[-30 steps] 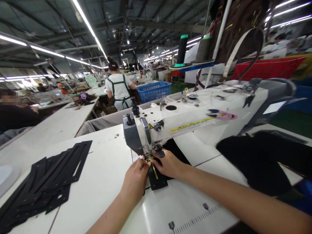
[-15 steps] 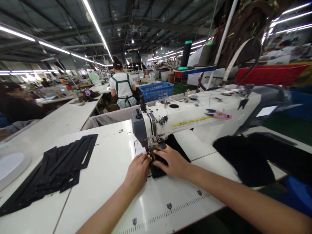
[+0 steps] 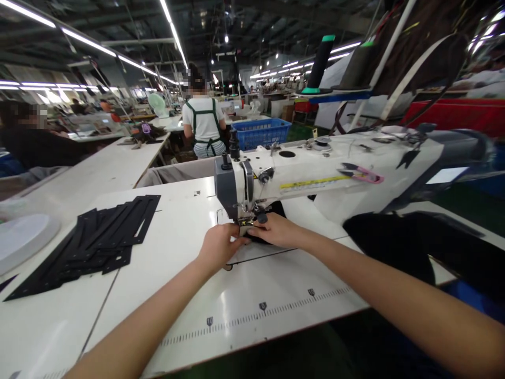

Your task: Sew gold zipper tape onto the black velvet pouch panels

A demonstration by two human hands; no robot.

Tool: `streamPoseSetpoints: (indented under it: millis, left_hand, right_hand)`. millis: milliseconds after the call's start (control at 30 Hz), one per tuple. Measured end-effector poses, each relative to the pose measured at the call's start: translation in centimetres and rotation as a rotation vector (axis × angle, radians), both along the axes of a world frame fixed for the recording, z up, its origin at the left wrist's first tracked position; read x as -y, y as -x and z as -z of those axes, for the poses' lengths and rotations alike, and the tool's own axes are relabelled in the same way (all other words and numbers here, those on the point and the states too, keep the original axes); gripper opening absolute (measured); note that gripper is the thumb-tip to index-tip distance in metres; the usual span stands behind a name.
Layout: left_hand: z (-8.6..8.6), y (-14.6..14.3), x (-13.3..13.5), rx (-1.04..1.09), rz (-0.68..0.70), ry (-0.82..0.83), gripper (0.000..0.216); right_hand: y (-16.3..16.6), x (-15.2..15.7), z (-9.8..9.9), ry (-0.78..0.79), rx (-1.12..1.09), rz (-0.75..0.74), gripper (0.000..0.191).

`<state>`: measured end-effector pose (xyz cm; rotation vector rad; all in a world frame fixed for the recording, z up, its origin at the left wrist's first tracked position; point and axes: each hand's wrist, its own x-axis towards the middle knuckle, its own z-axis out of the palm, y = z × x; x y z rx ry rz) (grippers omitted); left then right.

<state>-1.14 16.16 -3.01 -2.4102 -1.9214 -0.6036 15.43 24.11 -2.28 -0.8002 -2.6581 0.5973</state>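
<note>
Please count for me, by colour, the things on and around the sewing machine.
Black: 2, the stack of black cut pieces and the thread cone.
White: 1, the sewing machine.
Pink: 1, the thread snips.
Blue: 1, the basket.
Total: 5.

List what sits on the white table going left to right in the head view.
White round disc → stack of black cut pieces → left hand → right hand → black fabric heap.

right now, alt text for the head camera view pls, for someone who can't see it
A person's left hand and right hand press a small black piece under the needle of a white sewing machine. A stack of black cut pieces lies to the left on the white table.
</note>
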Motion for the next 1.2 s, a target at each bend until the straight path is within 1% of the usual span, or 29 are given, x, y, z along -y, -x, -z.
streamPoseSetpoints:
  millis: [100,167,233,300,433,500,633,800,1067,1200]
  left_hand:
    - [0.0,0.1,-0.1,-0.026,0.000,-0.022,0.024]
    - [0.1,0.0,0.2,-0.036,0.028,-0.044,0.021]
    - [0.5,-0.2,0.8,-0.043,0.073,-0.062,0.014]
    - [1.4,-0.5,1.6,-0.061,0.122,-0.107,0.012]
    - [3.5,-0.9,2.8,-0.141,0.191,-0.305,0.025]
    - [4.0,-0.8,3.0,-0.155,0.220,-0.341,0.025]
    - [3.8,-0.6,2.7,-0.160,0.271,-0.340,0.026]
    - [3.4,-0.5,2.1,-0.180,0.294,-0.323,0.028]
    - [3.2,-0.3,0.8,-0.195,0.293,-0.358,0.028]
    - [3.2,0.0,-0.1,-0.200,0.285,-0.346,0.027]
  right_hand:
    - [-0.2,0.6,-0.1,-0.016,0.001,-0.016,0.017]
    - [-0.5,1.5,0.2,-0.039,-0.007,-0.017,0.013]
    - [-0.6,2.6,1.0,-0.065,-0.021,-0.013,0.014]
    - [-0.7,3.8,2.1,-0.150,-0.054,-0.029,0.018]
    - [-0.7,5.3,4.6,-0.416,-0.134,-0.043,0.030]
    - [-0.6,5.5,5.3,-0.468,-0.146,-0.033,0.031]
    - [-0.6,5.3,5.3,-0.500,-0.134,-0.049,0.031]
    - [-0.6,4.9,5.2,-0.482,-0.129,-0.040,0.030]
    - [0.0,3.7,5.5,-0.515,-0.140,-0.022,0.028]
    - [0.5,2.8,5.2,-0.515,-0.151,-0.018,0.025]
